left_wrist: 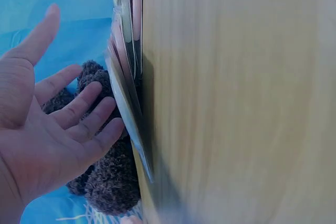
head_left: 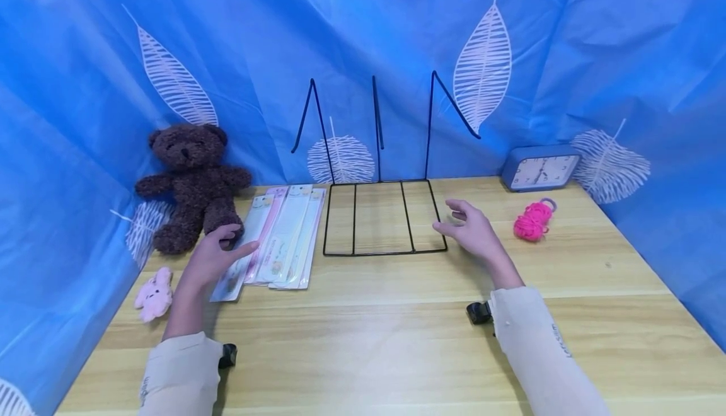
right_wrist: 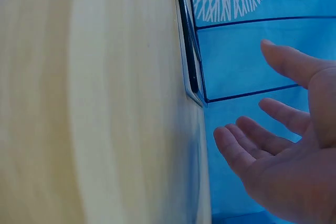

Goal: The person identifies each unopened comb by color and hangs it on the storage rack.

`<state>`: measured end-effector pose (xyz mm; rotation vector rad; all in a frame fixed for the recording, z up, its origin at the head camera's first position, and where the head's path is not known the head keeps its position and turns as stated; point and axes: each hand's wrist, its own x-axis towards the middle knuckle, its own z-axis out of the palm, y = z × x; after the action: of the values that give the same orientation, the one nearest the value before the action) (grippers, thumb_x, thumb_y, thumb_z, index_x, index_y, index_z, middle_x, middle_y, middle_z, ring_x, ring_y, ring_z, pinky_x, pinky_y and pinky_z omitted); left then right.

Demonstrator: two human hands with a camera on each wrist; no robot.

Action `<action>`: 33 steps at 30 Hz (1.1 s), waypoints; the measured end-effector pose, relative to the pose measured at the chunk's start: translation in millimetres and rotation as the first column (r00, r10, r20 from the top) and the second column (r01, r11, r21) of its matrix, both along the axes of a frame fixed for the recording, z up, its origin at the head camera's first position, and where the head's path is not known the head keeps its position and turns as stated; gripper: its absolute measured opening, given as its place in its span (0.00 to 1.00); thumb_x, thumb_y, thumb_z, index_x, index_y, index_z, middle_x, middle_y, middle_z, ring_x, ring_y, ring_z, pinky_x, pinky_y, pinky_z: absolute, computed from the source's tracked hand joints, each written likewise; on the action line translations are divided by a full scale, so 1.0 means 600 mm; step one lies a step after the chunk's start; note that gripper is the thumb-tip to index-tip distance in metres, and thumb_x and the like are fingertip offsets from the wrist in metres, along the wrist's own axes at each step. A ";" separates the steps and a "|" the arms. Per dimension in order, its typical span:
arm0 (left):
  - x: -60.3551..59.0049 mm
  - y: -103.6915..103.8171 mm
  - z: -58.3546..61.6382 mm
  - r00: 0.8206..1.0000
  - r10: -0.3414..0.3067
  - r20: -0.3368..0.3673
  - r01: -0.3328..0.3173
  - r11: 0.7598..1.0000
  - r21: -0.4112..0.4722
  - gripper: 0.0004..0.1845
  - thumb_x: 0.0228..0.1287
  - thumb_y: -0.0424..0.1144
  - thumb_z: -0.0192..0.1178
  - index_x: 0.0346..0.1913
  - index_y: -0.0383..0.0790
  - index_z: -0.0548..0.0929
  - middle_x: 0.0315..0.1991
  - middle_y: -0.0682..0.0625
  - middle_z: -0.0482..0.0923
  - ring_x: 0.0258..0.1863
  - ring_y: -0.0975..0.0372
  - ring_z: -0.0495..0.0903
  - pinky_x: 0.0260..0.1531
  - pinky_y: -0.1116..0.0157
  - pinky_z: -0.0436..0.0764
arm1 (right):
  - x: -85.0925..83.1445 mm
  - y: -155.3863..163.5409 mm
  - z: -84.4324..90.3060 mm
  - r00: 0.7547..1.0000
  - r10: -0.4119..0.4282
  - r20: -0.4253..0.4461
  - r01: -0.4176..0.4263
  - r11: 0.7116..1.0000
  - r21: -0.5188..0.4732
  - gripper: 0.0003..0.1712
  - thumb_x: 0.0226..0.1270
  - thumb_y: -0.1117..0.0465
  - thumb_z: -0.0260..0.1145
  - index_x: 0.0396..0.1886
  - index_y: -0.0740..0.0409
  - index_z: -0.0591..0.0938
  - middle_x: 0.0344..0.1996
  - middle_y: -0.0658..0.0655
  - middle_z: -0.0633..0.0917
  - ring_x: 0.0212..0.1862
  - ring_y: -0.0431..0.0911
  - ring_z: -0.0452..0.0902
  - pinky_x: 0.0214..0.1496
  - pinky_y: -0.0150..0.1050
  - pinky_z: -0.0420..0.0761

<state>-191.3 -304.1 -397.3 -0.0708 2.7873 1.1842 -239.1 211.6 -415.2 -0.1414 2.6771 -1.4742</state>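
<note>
My left hand [head_left: 212, 258] hovers with spread, relaxed fingers by the left edge of several flat packets in clear plastic [head_left: 289, 236], fanned on the table. In the left wrist view its palm and fingers [left_wrist: 68, 124] hold nothing. Just behind it sits a dark brown teddy bear [head_left: 193, 183] against the blue cloth. My right hand [head_left: 473, 233] is beside the right front corner of a black wire rack [head_left: 382, 253], fingers loosely bent and nothing in them. The rack lies with its grid base on the table and its bent prongs standing up at the back.
A small pink plush toy [head_left: 154, 295] lies at the table's left edge. On the right are a bundle of bright pink cord [head_left: 533, 220] and a blue clock [head_left: 541, 168]. Blue cloth with white leaf prints [head_left: 386, 25] hangs behind the wooden table [head_left: 363, 340].
</note>
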 end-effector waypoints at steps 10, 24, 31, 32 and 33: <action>0.006 -0.019 -0.006 0.997 0.008 0.081 -0.010 0.999 0.031 0.48 0.67 0.56 0.67 0.75 0.26 0.58 0.71 0.25 0.57 0.68 0.34 0.62 0.56 0.45 0.74 | 0.002 0.007 -0.012 0.995 0.021 0.102 -0.016 0.999 -0.052 0.46 0.68 0.52 0.72 0.76 0.66 0.62 0.71 0.71 0.67 0.72 0.65 0.63 0.71 0.60 0.64; -0.001 -0.012 -0.014 0.996 0.024 0.089 -0.027 0.999 0.029 0.45 0.65 0.44 0.71 0.75 0.25 0.58 0.65 0.26 0.64 0.62 0.38 0.67 0.55 0.48 0.74 | 0.001 0.017 -0.020 0.986 0.044 0.160 -0.037 0.998 -0.044 0.43 0.65 0.58 0.74 0.73 0.70 0.66 0.64 0.71 0.74 0.66 0.63 0.69 0.68 0.55 0.69; -0.003 -0.011 -0.015 0.996 -0.004 0.085 0.002 1.000 0.023 0.46 0.64 0.43 0.71 0.75 0.25 0.58 0.64 0.24 0.64 0.61 0.36 0.67 0.53 0.48 0.76 | -0.003 0.021 -0.021 0.986 0.046 0.158 -0.044 0.999 -0.017 0.39 0.65 0.64 0.73 0.72 0.71 0.68 0.63 0.71 0.75 0.64 0.63 0.71 0.67 0.54 0.70; -0.003 -0.011 -0.015 0.996 -0.006 0.088 0.004 1.000 0.024 0.46 0.65 0.43 0.71 0.76 0.26 0.57 0.65 0.25 0.64 0.61 0.36 0.67 0.52 0.48 0.76 | -0.003 0.022 -0.022 0.986 0.047 0.159 -0.045 0.999 -0.013 0.39 0.64 0.64 0.73 0.71 0.71 0.68 0.63 0.71 0.75 0.64 0.62 0.72 0.67 0.54 0.70; -0.004 -0.011 -0.015 0.996 -0.007 0.088 0.005 1.000 0.023 0.46 0.65 0.43 0.71 0.76 0.26 0.57 0.65 0.25 0.64 0.61 0.36 0.67 0.51 0.49 0.77 | -0.004 0.022 -0.022 0.986 0.048 0.159 -0.046 0.999 -0.011 0.39 0.64 0.64 0.74 0.71 0.71 0.69 0.63 0.71 0.76 0.63 0.62 0.72 0.66 0.54 0.71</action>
<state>-193.5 -310.6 -406.4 -0.1094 2.6955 1.1811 -241.5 224.8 -428.7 -0.0824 2.5246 -1.4181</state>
